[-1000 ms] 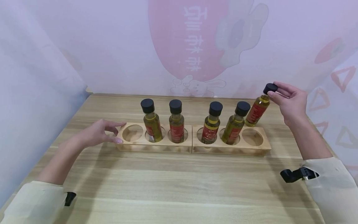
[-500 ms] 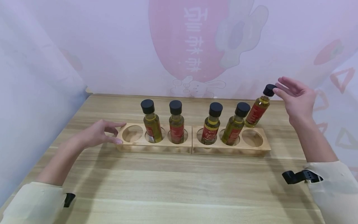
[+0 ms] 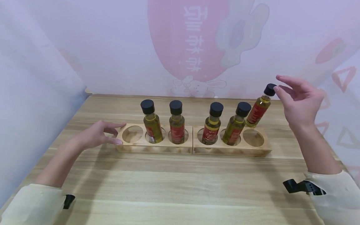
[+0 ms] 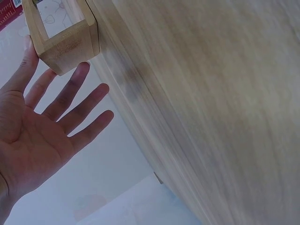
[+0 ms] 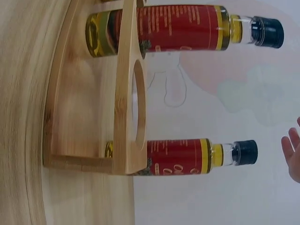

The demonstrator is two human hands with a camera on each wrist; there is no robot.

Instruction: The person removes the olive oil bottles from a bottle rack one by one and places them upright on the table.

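Observation:
Two wooden racks stand end to end, the left rack (image 3: 157, 145) and the right rack (image 3: 233, 148), each with three round holes. Each holds two oil bottles with black caps and red labels, such as the one (image 3: 152, 123). The outer hole at each end is empty. A fifth bottle (image 3: 258, 110) stands on the table just behind the right rack's empty hole (image 3: 253, 137). My right hand (image 3: 293, 95) hovers open beside its cap (image 3: 270, 89), fingertips (image 5: 293, 152) close to it. My left hand (image 3: 97, 135) rests open at the left rack's end (image 4: 65, 40).
The wooden table (image 3: 180, 184) stretches towards me in front of the racks. A pale curtain wall (image 3: 112, 47) with a pink print closes off the back and both sides. The table's left edge (image 4: 140, 150) runs close to my left hand.
My right hand let go of the fifth bottle's cap, opened its fingers and drew slightly right. The bottle stays standing behind the rack. The left hand has not moved.

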